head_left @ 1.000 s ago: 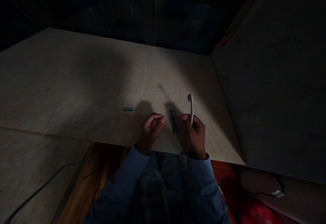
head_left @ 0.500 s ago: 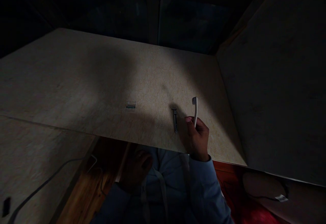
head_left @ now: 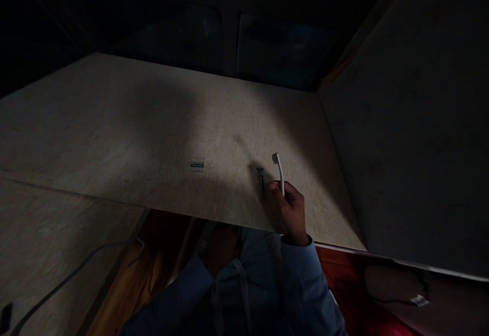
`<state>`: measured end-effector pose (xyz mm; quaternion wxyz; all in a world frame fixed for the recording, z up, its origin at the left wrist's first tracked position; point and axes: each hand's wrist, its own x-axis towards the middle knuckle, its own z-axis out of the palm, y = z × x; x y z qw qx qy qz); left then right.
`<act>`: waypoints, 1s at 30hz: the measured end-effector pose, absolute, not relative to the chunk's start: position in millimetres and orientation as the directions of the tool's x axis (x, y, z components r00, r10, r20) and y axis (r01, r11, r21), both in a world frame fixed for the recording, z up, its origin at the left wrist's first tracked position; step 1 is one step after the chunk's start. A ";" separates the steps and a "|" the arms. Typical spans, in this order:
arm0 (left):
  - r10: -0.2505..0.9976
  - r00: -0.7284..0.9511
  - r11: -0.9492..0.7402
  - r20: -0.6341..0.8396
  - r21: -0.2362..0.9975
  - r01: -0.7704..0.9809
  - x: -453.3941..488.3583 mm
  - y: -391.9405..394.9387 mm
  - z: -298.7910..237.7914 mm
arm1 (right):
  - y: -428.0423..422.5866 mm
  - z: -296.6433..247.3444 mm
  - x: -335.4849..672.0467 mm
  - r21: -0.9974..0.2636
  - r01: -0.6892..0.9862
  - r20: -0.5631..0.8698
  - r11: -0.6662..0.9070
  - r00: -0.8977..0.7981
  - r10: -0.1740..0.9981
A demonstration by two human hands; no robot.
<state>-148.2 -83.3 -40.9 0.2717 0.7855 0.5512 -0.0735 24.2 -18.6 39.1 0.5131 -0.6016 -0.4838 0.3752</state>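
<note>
A white toothbrush [head_left: 281,174] with dark bristles stands upright in my right hand [head_left: 292,211], which grips its lower handle above the table. Just left of that hand, a dark razor [head_left: 262,183] lies on the tabletop with its head pointing away from me. Farther left rests a small clear case with a dark strip, perhaps a razor cartridge [head_left: 197,165]. My left hand [head_left: 221,247] is below the table's front edge, close to my body. Deep shadow hides its fingers.
The pale speckled table [head_left: 225,117] reaches back to dark window panes [head_left: 282,51]. A grey panel [head_left: 412,137] rises along the right side. At lower left, a cable [head_left: 72,272] runs over another pale surface. A pinkish seat [head_left: 397,285] stands at lower right.
My right hand has moved left with the toothbrush, closer to the razor, and the brush leans more to the left. My left hand has shifted rightward toward my body. The view has tilted slightly.
</note>
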 end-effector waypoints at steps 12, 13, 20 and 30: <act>0.891 0.285 0.191 -0.353 0.862 0.469 -177.8 -96.3 -51.4 | -19.4 30.2 29.8 -0.983 0.182 0.005 -0.035 0.210 0.978; 0.884 0.298 0.240 -0.361 0.896 0.375 -179.8 -97.8 -44.9 | -19.4 29.6 30.5 -0.980 0.196 0.013 -0.027 0.202 0.979; 0.926 0.140 0.370 -0.350 0.915 -0.161 -174.7 -88.3 13.0 | -20.9 40.0 29.8 -0.981 0.192 0.046 0.019 0.132 0.990; 0.926 -0.010 0.291 -0.378 0.729 -0.620 -142.2 -45.0 34.4 | -35.7 55.3 18.5 -0.991 0.108 0.082 0.082 0.002 0.997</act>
